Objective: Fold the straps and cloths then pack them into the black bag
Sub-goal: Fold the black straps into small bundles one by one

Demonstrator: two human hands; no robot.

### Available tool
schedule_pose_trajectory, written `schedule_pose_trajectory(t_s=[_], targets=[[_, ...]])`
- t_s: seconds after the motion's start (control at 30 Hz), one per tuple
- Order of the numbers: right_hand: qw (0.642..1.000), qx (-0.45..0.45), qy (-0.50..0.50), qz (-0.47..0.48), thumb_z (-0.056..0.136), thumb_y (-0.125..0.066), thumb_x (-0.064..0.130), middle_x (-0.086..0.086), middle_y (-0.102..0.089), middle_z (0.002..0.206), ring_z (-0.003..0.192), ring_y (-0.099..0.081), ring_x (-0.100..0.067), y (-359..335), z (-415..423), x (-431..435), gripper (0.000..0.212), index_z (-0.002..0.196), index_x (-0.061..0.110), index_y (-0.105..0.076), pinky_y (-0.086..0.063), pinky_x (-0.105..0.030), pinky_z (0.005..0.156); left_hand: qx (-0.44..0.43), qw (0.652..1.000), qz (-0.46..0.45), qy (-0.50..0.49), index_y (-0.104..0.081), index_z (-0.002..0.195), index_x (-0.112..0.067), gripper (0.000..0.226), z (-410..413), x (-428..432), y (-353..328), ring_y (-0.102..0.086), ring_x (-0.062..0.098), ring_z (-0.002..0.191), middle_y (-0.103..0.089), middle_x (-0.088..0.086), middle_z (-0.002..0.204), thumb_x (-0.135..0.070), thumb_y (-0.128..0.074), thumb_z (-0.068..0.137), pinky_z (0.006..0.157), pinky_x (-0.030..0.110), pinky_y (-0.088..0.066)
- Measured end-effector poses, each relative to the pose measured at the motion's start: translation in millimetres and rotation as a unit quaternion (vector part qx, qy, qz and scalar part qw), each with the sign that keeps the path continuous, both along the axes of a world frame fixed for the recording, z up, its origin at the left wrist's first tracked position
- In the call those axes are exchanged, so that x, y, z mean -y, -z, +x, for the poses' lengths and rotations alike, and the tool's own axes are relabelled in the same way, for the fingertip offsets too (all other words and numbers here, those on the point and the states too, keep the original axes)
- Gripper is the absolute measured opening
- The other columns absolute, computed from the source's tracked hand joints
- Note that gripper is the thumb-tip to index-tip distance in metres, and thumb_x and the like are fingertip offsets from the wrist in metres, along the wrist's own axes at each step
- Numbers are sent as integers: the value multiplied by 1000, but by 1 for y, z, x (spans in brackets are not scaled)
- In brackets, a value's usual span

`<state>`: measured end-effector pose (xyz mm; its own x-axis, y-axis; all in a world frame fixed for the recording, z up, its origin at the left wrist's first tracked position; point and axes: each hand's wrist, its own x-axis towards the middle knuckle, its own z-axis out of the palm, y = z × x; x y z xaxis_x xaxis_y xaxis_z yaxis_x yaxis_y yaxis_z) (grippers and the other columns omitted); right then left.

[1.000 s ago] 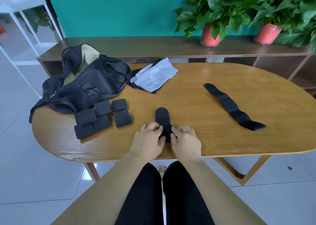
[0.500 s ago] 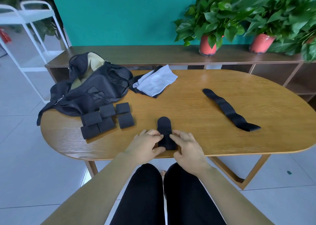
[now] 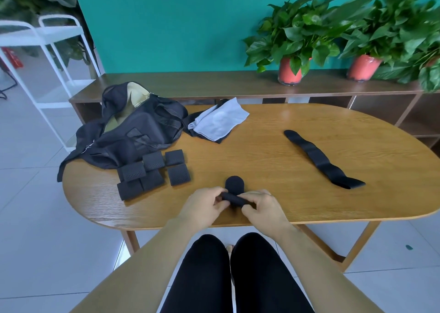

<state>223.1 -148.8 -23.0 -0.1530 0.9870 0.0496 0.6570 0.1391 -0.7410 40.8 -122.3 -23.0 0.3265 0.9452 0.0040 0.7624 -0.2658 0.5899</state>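
Near the front edge of the oval wooden table (image 3: 262,153), both hands work on one short black strap (image 3: 234,184). The left hand (image 3: 204,205) pinches its near end from the left side and the right hand (image 3: 264,209) pinches it from the right, fingers curled on the fabric. That near end is doubled over into a thick fold between them, while the rounded far end lies flat on the wood just beyond the knuckles. How many layers the fold has is hard to tell, since black lies on black. To the left sit five folded straps (image 3: 152,174) in a loose cluster, touching the open black bag (image 3: 135,131) behind them (its pale lining shows at the top). Just right of the bag lies a light grey cloth (image 3: 220,119) on top of a dark one. A long unfolded strap (image 3: 319,160) lies stretched out well apart on the right side of the table.
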Motion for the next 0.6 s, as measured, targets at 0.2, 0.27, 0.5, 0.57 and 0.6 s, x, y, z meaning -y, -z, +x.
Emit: schedule_pose_trajectory(t_s=[0.2,0.27,0.5,0.57,0.6], targets=[[994,-12,110,6,95,-50,28,8,-47,69,85,-45,-16,5,-11,-14,35,62,21,-45,-35,-27,60,39,994,17,-97,-41,61,-19,38,16,-10,2,-40,11,53,-43,-8,56,-29,-59,92,50,26,-28],[989,11,145,21,95,-50,30,8,-44,63,75,-44,-17,7,-14,-19,32,67,16,-49,-29,-26,52,32,993,18,-110,-36,57,-16,44,20,-13,2,-34,14,51,-38,-4,53,-30,-58,93,48,27,-24],[972,115,202,33,96,-47,34,3,-50,78,84,-45,-17,13,-23,-28,30,74,14,-52,-31,-26,59,-7,991,7,-134,-35,55,-14,48,26,-20,6,-33,17,48,-38,-1,51,-33,-55,94,47,28,-24],[968,140,205,41,96,-47,34,0,-55,89,92,-48,-19,14,-24,-28,27,86,13,-59,-34,-26,63,-14,990,10,-137,-39,57,-13,46,26,-21,6,-36,17,49,-41,0,53,-35,-55,94,47,28,-25],[967,143,207,42,96,-47,34,-2,-57,95,96,-50,-20,14,-25,-28,26,95,13,-61,-35,-26,65,-20,990,13,-139,-43,60,-13,43,27,-21,7,-40,18,50,-45,0,55,-36,-55,94,48,29,-28]])
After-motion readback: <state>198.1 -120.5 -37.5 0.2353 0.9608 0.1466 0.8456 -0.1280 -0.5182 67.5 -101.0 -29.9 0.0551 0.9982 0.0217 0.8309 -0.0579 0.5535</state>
